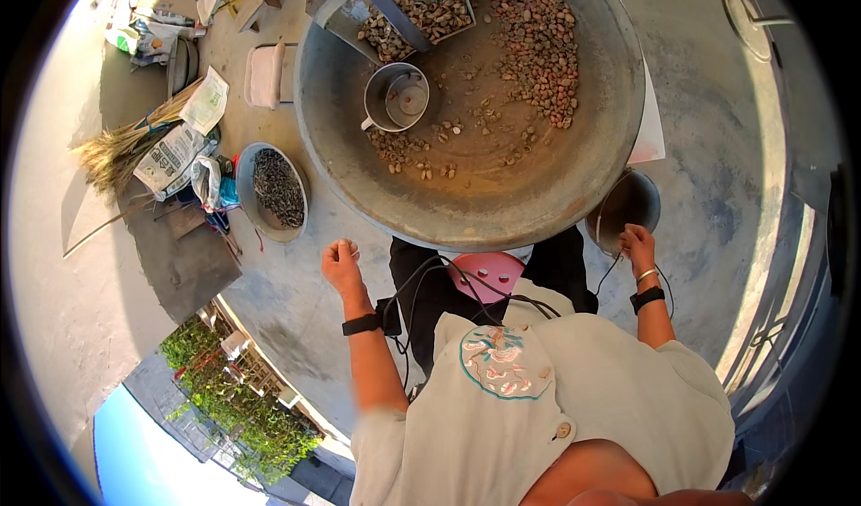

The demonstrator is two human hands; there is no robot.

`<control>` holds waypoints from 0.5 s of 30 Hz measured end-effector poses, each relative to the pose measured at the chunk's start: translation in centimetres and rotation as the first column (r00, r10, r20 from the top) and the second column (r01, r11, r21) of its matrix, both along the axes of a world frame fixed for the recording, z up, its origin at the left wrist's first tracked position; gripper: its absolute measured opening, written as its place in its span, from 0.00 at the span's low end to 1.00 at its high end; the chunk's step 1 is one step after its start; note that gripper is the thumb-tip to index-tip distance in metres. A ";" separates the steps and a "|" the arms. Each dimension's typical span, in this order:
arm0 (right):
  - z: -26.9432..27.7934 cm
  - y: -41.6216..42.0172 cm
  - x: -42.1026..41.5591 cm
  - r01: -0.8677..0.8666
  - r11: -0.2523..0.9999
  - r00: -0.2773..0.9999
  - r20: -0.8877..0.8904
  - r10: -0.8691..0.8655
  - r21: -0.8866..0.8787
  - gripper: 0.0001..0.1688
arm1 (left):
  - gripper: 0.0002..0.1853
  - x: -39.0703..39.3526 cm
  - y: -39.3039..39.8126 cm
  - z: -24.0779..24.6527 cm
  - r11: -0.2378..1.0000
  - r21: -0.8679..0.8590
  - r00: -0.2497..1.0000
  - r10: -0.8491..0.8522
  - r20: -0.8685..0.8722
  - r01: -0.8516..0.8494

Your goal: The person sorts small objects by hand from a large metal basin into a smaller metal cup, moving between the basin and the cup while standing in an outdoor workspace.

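Observation:
My left hand [342, 264] is raised over the floor between a bowl of dark pods and the wide basin, its fingers curled together; whether something small is in them cannot be told. My right hand [637, 242] is at the rim of a dark bucket [639, 200], fingers bent, with a cable hanging beside it; its grip is unclear. In front of me the large round metal basin [437, 220] holds reddish-brown nut-like pieces [538, 48] at the right and a few scattered ones lower left. A metal mug [397, 97] and a metal scoop [464, 8] with pale brown shells [430, 18] stand in it.
A pink plastic stool [485, 276] is between my legs. The oval bowl [299, 227] with dark dried pods [277, 186] stands on the floor left of the basin. Beyond it are a straw broom [134, 139], bags [171, 159] and a cushioned low stool [266, 75]. Cables cross my lap.

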State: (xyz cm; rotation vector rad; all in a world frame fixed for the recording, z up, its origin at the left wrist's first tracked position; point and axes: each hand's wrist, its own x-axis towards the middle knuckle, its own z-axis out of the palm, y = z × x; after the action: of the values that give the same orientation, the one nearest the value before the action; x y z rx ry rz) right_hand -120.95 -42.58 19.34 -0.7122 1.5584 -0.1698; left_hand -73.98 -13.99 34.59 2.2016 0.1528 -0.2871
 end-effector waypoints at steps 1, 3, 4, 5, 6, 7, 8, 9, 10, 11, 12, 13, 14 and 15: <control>0.7 0.1 0.5 0.050 0.997 0.999 -0.012 -0.051 -0.057 0.11 | 0.05 2.8 -1.2 0.8 0.999 -0.022 0.998 -0.037 0.055 0.038; 2.6 -1.0 1.9 0.159 0.961 0.986 -0.011 -0.166 -0.227 0.10 | 0.05 7.2 -3.7 1.8 0.984 -0.124 0.968 -0.099 0.229 0.130; 4.4 -1.7 3.2 0.212 0.921 0.975 0.000 -0.224 -0.328 0.10 | 0.05 9.0 -5.0 2.4 0.971 -0.163 0.953 -0.128 0.276 0.177; 6.3 -3.1 4.4 0.249 0.864 0.963 0.013 -0.270 -0.437 0.10 | 0.05 10.5 -6.6 2.4 0.953 -0.215 0.938 -0.137 0.320 0.213; 7.9 -3.8 5.4 0.263 0.818 0.960 0.055 -0.274 -0.511 0.10 | 0.05 11.9 -7.8 2.4 0.908 -0.311 0.932 -0.178 0.316 0.280; 9.1 -4.5 6.8 0.273 0.769 0.959 0.098 -0.267 -0.579 0.10 | 0.05 12.3 -9.8 2.9 0.879 -0.360 0.923 -0.193 0.334 0.314; 10.5 -5.3 8.6 0.278 0.715 0.959 0.138 -0.249 -0.641 0.09 | 0.05 12.4 -11.3 3.0 0.842 -0.440 0.936 -0.193 0.295 0.312; 11.8 -6.3 10.6 0.233 0.698 0.972 0.165 -0.165 -0.677 0.10 | 0.06 12.2 -12.7 3.0 0.801 -0.513 0.945 -0.201 0.258 0.310; 13.2 -7.3 13.0 0.180 0.683 0.981 0.182 -0.069 -0.708 0.10 | 0.06 11.3 -14.0 3.4 0.727 -0.592 0.937 -0.271 0.219 0.348; 14.8 -8.1 15.6 0.058 0.672 0.990 0.131 0.059 -0.738 0.10 | 0.06 10.2 -15.5 4.0 0.644 -0.665 0.919 -0.345 0.189 0.378; 16.0 -9.0 18.3 -0.059 0.647 0.978 0.085 0.188 -0.760 0.10 | 0.06 9.2 -16.2 4.8 0.555 -0.726 0.892 -0.416 0.180 0.405; 16.6 -9.7 20.6 -0.194 0.602 0.948 0.009 0.317 -0.775 0.11 | 0.07 8.6 -16.4 5.4 0.495 -0.740 0.853 -0.480 0.203 0.455; 16.9 -10.4 22.8 -0.328 0.534 0.894 -0.075 0.441 -0.779 0.12 | 0.07 8.0 -16.3 5.9 0.432 -0.752 0.813 -0.536 0.229 0.497; 16.4 -11.0 24.8 -0.456 0.396 0.816 -0.198 0.543 -0.797 0.13 | 0.07 7.6 -15.8 6.0 0.371 -0.760 0.770 -0.584 0.257 0.534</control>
State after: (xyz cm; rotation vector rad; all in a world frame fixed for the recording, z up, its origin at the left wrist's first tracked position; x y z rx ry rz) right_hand -96.14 -53.59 35.78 -1.8865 1.0206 -0.4896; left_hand -66.41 -29.84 40.54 1.2231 -0.6367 -0.6560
